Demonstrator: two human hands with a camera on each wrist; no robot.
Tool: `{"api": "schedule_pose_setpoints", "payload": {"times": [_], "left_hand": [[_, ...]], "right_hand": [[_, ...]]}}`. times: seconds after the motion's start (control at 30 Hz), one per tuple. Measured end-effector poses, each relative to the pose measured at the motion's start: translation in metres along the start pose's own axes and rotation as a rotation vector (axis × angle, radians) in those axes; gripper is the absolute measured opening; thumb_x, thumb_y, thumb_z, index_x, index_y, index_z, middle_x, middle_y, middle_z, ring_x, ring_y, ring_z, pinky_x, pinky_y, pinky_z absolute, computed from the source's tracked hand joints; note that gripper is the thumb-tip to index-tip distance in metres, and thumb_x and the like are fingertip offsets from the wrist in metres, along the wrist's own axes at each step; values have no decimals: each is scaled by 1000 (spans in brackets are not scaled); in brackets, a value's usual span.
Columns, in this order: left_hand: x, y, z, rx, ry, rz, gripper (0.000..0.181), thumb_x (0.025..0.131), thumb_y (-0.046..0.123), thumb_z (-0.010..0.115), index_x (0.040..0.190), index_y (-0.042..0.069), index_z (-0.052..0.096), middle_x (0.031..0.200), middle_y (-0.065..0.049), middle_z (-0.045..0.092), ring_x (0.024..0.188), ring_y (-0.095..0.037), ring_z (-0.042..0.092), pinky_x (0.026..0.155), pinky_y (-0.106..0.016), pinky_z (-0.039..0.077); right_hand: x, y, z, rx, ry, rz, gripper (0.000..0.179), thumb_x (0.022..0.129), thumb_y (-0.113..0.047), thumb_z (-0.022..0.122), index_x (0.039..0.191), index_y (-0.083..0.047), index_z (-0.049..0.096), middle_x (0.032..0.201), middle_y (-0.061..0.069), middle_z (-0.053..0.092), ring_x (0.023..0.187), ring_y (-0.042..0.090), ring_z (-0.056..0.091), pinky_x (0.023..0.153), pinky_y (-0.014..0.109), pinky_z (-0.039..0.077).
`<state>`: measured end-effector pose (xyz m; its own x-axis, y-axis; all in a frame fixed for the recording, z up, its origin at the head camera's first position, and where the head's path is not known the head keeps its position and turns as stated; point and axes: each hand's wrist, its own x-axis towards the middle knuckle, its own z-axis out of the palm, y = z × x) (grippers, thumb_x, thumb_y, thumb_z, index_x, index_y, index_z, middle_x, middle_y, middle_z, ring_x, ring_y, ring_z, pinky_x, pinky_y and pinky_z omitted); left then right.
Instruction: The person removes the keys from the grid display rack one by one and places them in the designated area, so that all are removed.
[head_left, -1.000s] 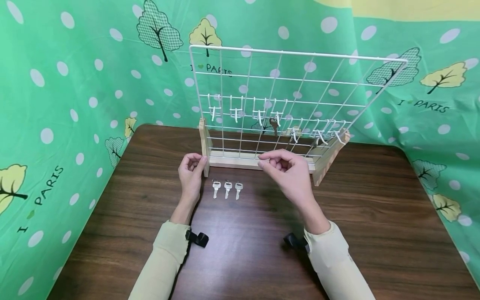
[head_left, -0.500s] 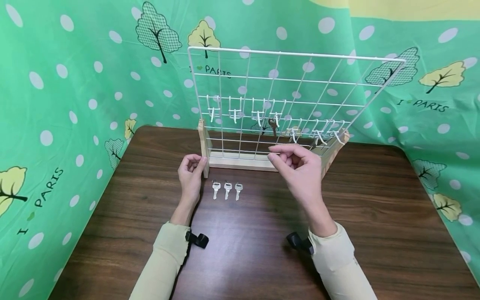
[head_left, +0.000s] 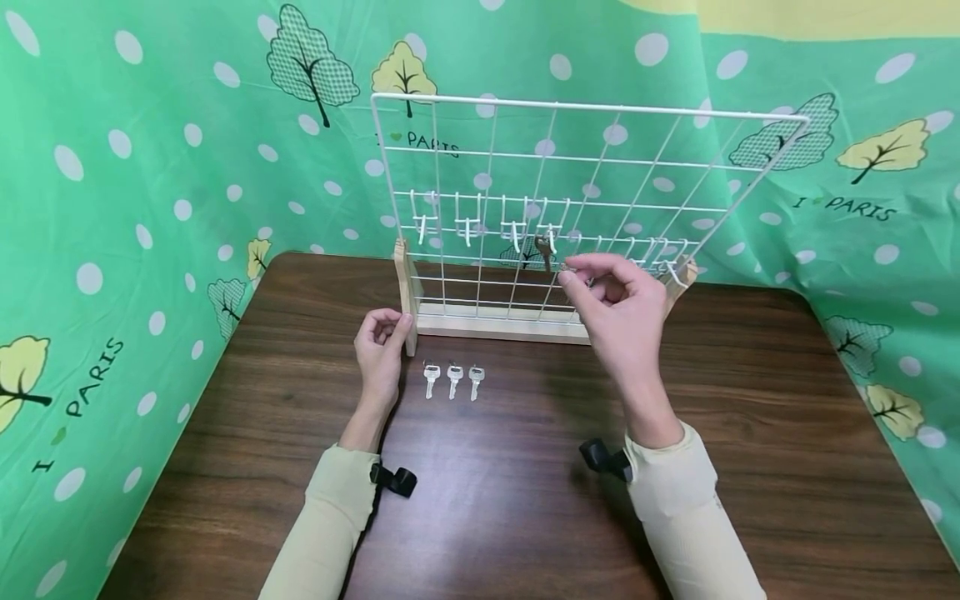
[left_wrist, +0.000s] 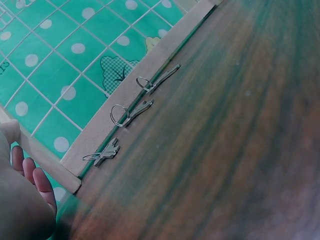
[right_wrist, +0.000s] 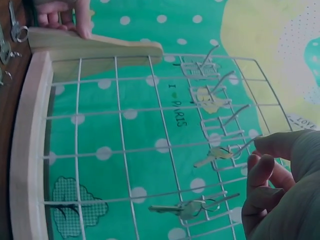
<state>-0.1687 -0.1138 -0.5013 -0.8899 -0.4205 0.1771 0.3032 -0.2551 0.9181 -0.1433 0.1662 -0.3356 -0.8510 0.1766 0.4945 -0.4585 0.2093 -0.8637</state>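
Note:
A white wire grid rack [head_left: 480,152] stands in a wooden base [head_left: 487,325] and carries several white hooks [head_left: 513,233]. My left hand [head_left: 378,358] holds the edge of the base's left upright [head_left: 408,287] between thumb and finger. Beside the hooks is my right hand [head_left: 618,321], thumb and index finger bent towards each other, with no object visible between them. In the right wrist view, its foremost fingertip is at the tip of a hook bearing a key [right_wrist: 217,154]; another key [right_wrist: 190,209] hangs on the neighbouring hook. Whether the fingertip touches the ring is unclear.
Three silver keys [head_left: 454,382] with rings lie in a row on the brown wooden table [head_left: 480,517], in front of the base. Green patterned cloth [head_left: 187,150] hangs behind and at both sides. The base's right upright [head_left: 681,279] is partly behind my right hand.
My right hand has moved up and to the right, from in front of the base to the hooks. The left hand and the keys on the table stay where they were.

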Motion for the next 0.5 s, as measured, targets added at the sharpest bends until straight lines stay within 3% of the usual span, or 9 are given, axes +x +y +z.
{"api": "schedule_pose_setpoints", "payload": {"times": [0.33, 0.5], "left_hand": [[0, 1, 1, 1, -2, 7, 19, 96, -7, 76, 96, 10, 69, 91, 4, 68, 81, -7, 60, 77, -19, 49], [0, 1, 1, -1, -1, 6, 19, 97, -8, 76, 96, 10, 69, 91, 4, 69, 81, -7, 61, 77, -19, 50]], "right_hand": [[18, -2, 1, -115, -15, -19, 20, 93, 4, 84, 112, -1, 83, 93, -8, 76, 53, 4, 52, 53, 18, 43], [25, -2, 4, -189, -4, -36, 22, 92, 2, 85, 113, -5, 83, 97, -1, 78, 55, 5, 51, 54, 19, 43]]}}
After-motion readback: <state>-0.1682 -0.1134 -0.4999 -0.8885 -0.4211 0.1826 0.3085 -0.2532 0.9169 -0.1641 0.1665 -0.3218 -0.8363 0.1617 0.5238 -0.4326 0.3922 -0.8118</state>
